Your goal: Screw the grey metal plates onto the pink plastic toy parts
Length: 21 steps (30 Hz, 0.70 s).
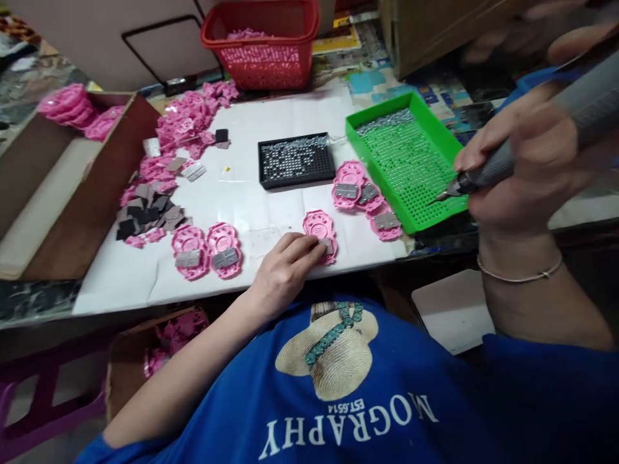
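My right hand point(503, 174) is wrapped round a grey electric screwdriver point(488, 171), partly blurred. Its thin tip points down over a green tray point(355, 132) of small holes filled with rows of small metal screws. With fingers together, my left hand point(285, 270) holds a pink plastic shell point(319, 222) down on the white sheet, its fingertips on a small grey plate. Two similar shells with grey plates, one pink shell point(222, 238) among them, lie to the left. Several more, including another shell point(349, 175), lie against the green tray.
A black tray point(297, 183) of small metal pieces lies mid-table. Pink parts point(186, 122) and dark and grey plates point(145, 212) are heaped at left, beside a cardboard box point(104, 187). A red basket point(264, 64) stands at the back. A cardboard carton point(435, 32) stands back right.
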Motion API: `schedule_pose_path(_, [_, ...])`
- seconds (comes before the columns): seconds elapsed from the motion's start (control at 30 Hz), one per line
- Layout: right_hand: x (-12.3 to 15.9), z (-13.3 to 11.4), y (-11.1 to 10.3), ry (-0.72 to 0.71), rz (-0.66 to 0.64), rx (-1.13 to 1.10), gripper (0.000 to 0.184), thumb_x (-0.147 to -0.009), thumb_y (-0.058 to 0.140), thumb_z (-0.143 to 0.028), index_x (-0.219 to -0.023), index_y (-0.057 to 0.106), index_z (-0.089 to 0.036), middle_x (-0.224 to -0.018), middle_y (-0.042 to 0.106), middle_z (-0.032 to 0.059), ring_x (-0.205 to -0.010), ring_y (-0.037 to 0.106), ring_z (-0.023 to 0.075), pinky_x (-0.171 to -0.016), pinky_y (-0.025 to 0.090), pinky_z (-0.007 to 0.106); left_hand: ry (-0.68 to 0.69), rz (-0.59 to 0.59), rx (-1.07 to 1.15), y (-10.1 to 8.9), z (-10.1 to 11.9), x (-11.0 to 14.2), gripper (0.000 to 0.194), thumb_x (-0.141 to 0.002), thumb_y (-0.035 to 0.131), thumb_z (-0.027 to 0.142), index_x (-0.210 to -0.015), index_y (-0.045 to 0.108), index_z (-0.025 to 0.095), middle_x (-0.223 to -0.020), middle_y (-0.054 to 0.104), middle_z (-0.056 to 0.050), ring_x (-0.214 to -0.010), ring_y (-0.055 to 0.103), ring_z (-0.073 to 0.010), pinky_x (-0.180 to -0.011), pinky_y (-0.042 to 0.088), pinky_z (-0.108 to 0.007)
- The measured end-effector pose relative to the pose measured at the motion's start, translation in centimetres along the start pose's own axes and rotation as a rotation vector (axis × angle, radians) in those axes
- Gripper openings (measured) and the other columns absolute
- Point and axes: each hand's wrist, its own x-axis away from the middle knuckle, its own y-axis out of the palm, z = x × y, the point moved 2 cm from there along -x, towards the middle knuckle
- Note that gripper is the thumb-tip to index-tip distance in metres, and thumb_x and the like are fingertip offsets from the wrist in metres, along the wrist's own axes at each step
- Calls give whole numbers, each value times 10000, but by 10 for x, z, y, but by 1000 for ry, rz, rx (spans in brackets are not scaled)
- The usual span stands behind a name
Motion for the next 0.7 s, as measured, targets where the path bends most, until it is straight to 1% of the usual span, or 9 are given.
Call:
schedule_pose_path(0.07, [-5,-1,-2,-149,7,83,303,-763,774,-459,-1021,691,-324,-798,653,-60,-409,493,35,-323,344,196,26,-15,38,2,-2,-2,298,-930,495,27,-1194,605,110,-1107,664,-146,-1025,582,-218,-847,569,-367])
schedule_pose_path(0.1, [-6,1,-3,-172,14,114,316,-777,763,-457,-1041,680,-306,-715,629,-61,-388,471,43,-317,342,204,42,-25,48,3,-3,-4,300,-925,505,23,-1197,601,105,-1112,661,-149,-1029,581,-221,-851,570,-368])
schedule_pose_path(0.17, [-9,6,-7,-141,34,142,370,-752,778,-473,-1041,650,-279,-605,570,-82,-360,446,56,-308,337,215,73,-45,45,4,-4,-8,303,-917,517,17,-1200,595,93,-1111,657,-154,-1025,581,-225,-849,573,-366])
schedule_pose_path(0.23, [-10,12,-12,-118,45,179,408,-741,775,-499,-1036,622,-263,-551,519,-98,-349,445,71,-303,332,227,92,-56,32,3,-4,-12,304,-914,514,9,-1198,592,86,-1103,654,-156,-1015,581,-224,-840,575,-361])
schedule_pose_path(0.3, [-10,17,-15,-104,55,208,404,-748,766,-504,-1032,602,-268,-554,503,-104,-352,454,78,-307,338,239,98,-58,29,2,-3,-13,303,-913,516,7,-1198,589,81,-1102,650,-158,-1012,579,-226,-838,574,-361])
schedule_pose_path(0.4, [-10,22,-18,-71,73,226,394,-763,759,-496,-1041,582,-279,-606,523,-97,-372,469,75,-335,367,256,100,-62,26,2,-2,-14,308,-911,527,9,-1206,584,77,-1102,646,-159,-1008,575,-228,-838,571,-361])
schedule_pose_path(0.5, [-10,27,-20,-37,77,231,423,-750,771,-510,-1041,566,-282,-617,518,-95,-385,461,73,-362,371,262,91,-69,27,2,-2,-13,303,-920,519,15,-1207,583,86,-1102,644,-151,-999,574,-222,-838,567,-354])
schedule_pose_path(0.6, [-8,36,-25,57,58,276,497,-746,741,-590,-1094,525,-309,-647,535,-78,-440,477,100,-427,413,288,88,-71,30,2,-3,-13,299,-921,521,17,-1206,582,82,-1100,642,-152,-999,573,-219,-845,563,-351])
schedule_pose_path(0.7, [-5,46,-32,158,38,339,533,-772,677,-643,-1169,476,-349,-749,597,-45,-532,540,139,-496,452,325,91,-65,23,2,-2,-13,300,-912,531,5,-1198,585,76,-1088,644,-154,-993,575,-217,-844,563,-347])
